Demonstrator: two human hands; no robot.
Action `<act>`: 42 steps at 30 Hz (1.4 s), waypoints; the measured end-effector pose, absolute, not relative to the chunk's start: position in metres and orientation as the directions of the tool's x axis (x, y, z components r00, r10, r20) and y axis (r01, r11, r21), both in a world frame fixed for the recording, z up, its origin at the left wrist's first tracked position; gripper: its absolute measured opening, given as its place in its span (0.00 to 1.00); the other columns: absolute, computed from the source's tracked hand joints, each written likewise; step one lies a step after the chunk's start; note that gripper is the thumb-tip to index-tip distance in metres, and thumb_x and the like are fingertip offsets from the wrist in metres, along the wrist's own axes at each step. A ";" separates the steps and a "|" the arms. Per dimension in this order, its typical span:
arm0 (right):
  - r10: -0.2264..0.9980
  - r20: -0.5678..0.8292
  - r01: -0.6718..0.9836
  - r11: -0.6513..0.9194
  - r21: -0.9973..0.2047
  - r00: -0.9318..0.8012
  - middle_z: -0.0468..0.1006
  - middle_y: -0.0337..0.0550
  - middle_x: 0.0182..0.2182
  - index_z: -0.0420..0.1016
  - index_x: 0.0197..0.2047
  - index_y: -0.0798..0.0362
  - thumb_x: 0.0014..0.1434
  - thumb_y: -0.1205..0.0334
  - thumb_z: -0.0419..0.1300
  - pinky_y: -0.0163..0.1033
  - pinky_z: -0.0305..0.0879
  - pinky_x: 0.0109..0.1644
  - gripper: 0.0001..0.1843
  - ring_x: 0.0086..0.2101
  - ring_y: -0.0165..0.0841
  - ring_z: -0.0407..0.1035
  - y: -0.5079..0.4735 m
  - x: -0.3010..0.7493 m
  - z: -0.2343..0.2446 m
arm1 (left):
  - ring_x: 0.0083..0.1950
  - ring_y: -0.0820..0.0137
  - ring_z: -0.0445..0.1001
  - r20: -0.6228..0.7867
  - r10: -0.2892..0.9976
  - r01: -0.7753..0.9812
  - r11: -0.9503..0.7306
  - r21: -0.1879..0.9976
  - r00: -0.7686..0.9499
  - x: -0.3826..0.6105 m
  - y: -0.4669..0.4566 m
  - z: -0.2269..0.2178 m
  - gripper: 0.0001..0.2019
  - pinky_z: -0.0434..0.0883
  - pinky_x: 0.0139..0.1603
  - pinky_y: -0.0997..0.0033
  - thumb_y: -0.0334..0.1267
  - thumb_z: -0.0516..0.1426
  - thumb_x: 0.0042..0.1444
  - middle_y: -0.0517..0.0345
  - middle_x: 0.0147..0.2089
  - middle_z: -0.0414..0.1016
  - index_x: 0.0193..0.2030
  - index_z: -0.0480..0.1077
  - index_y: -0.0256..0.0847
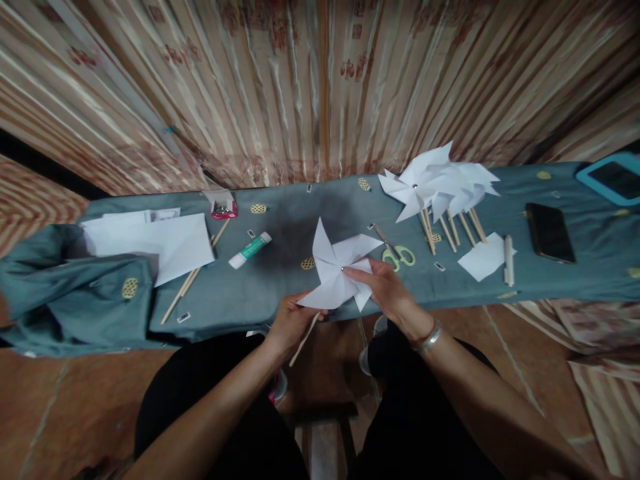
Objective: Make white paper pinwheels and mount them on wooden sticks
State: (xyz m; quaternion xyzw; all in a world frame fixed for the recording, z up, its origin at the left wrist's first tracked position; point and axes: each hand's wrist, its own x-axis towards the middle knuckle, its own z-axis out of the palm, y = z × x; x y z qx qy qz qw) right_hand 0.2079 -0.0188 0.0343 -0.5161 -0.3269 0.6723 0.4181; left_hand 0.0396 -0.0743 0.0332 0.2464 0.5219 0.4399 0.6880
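Note:
A white paper pinwheel (330,257) with a pin head at its centre is held up over the near edge of the table. My left hand (294,321) is closed below it around a thin wooden stick (304,341), whose lower end points down toward my lap. On the other side my right hand (387,287) grips the pinwheel, a finger or thumb pressed by the pin and the other fingers behind the paper. The stick's upper end is hidden by the blades.
Several pinwheels on sticks (440,180) lie at the back right. Green-handled scissors (399,256), a paper piece (483,257), a white pen (509,260) and a phone (550,232) are rightward. Leftward lie a glue stick (250,251), a pin box (223,205), paper sheets (185,243) and wooden sticks (180,297).

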 end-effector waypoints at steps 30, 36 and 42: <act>0.891 -0.379 0.027 -0.385 -0.922 -0.247 0.82 0.44 0.29 0.79 0.34 0.57 0.40 0.54 0.69 0.36 0.65 0.32 0.19 0.27 0.32 0.71 -0.015 0.176 0.020 | 0.22 0.77 0.69 -0.545 0.830 -0.532 0.410 0.741 -0.120 0.031 -0.104 0.015 0.08 0.65 0.27 0.77 0.30 0.69 0.30 0.57 0.20 0.76 0.22 0.77 0.33; 0.866 -0.428 0.235 -0.374 -0.897 -0.258 0.82 0.44 0.29 0.79 0.32 0.57 0.43 0.59 0.67 0.36 0.66 0.33 0.12 0.29 0.34 0.72 -0.007 0.177 0.027 | 0.23 0.76 0.72 -0.561 0.821 -0.586 0.403 0.703 -0.108 0.032 -0.108 0.012 0.11 0.68 0.29 0.77 0.29 0.69 0.30 0.57 0.22 0.78 0.26 0.79 0.33; 0.846 -0.466 0.509 -0.292 -0.810 -0.257 0.77 0.39 0.23 0.77 0.25 0.57 0.42 0.66 0.66 0.34 0.63 0.31 0.05 0.27 0.32 0.69 -0.002 0.169 0.041 | 0.24 0.76 0.72 -0.596 0.796 -0.630 0.411 0.658 -0.103 0.036 -0.115 0.009 0.11 0.70 0.31 0.76 0.25 0.68 0.31 0.58 0.23 0.78 0.27 0.79 0.33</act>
